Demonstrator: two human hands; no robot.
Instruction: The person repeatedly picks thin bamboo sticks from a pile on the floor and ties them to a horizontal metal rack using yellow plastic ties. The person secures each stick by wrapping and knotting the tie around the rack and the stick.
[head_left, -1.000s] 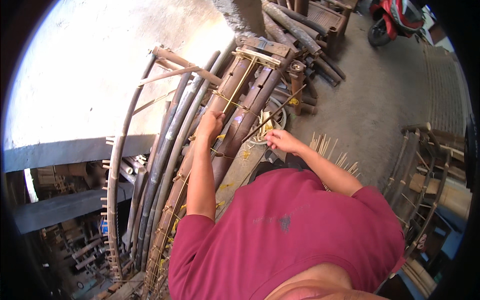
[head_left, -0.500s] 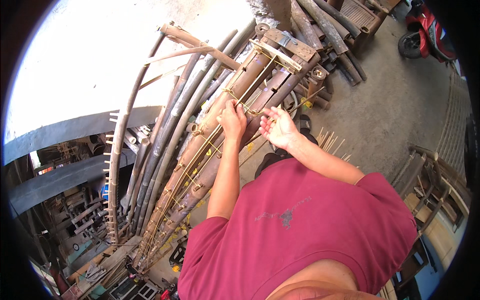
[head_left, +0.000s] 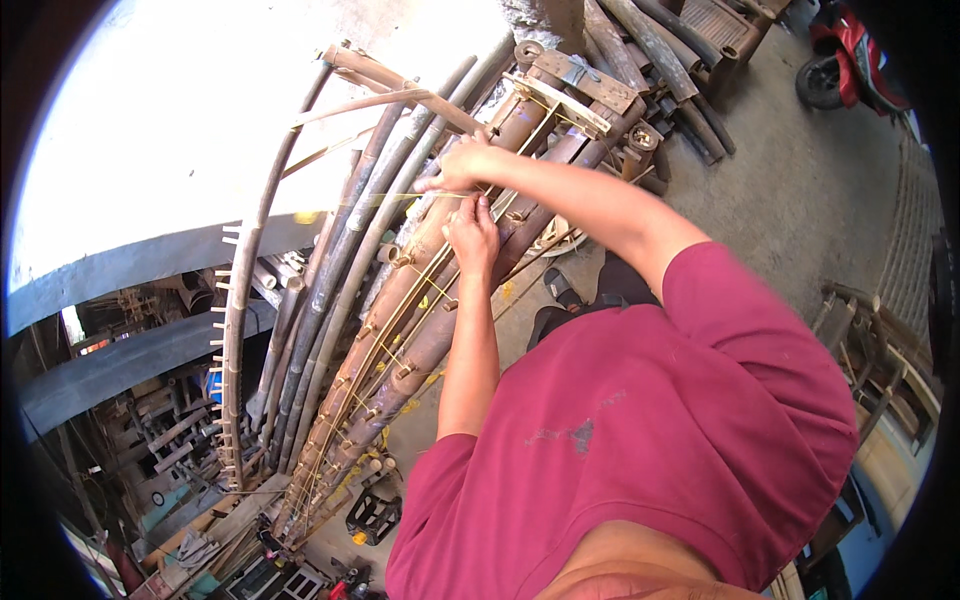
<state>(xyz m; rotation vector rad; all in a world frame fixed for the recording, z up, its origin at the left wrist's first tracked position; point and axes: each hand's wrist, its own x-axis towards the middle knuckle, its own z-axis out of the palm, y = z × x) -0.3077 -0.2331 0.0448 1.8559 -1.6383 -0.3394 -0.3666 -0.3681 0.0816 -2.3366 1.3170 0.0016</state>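
Observation:
Two long brown bamboo poles lie side by side on a slant, with pegs along them and thin pale strips between, bound by yellow cord. My left hand is closed at the strips, thumb and fingers pinched where the yellow cord meets them. Crossing above it, my right hand reaches over the far pole, its fingers closed around the cord, which runs out leftward. Part of the binding is hidden under my fingers. A pale crosspiece spans the upper end of the poles, beside a wooden block.
Dark bamboo poles lean just left of the work, next to a curved pegged pole. More bamboo is piled at the upper right, with a red motorbike beyond. A black crate stands on the floor below.
My right hand has swung from right of the poles, palm up, across to their left side, drawing out the yellow cord. My left hand has stayed nearly in place.

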